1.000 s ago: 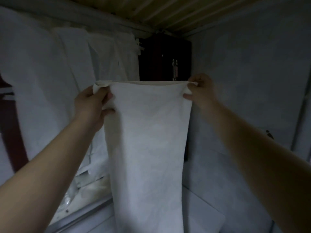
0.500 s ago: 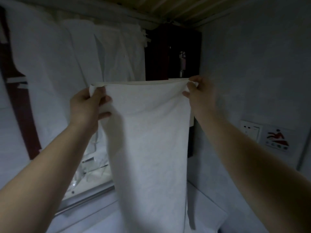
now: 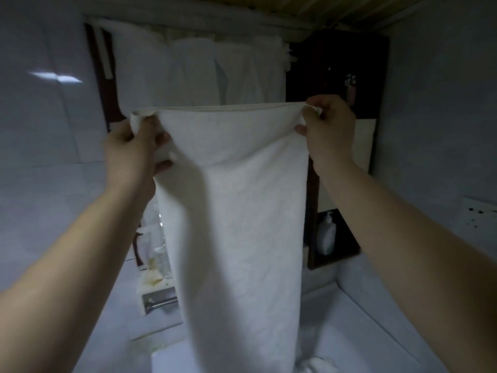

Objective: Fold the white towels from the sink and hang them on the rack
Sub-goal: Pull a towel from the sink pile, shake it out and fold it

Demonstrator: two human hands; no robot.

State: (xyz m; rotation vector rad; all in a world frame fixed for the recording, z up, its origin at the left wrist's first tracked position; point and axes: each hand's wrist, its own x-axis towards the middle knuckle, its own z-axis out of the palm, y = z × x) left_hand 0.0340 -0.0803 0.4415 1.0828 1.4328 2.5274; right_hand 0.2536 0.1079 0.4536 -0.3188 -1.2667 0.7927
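One towel (image 3: 236,211) hangs from two hands (left (image 3: 131,152), right (image 3: 328,133)).

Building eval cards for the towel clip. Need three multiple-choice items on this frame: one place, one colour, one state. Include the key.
1. Where does the pump bottle stand?
A) in the dark niche right of the held towel
B) on the floor
C) hooked over the towel's top edge

2. What colour is the held towel?
A) blue
B) white
C) red-striped

3. How is it held?
A) bunched in one fist
B) top corners gripped by the left hand and right hand, cloth hanging down between them
C) folded flat over one forearm

Key:
1 A: the bottle stands on the niche's shelf, just past the towel's right edge.
2 B: the cloth is plain white.
3 B: each hand grips one corner and the top edge runs taut.
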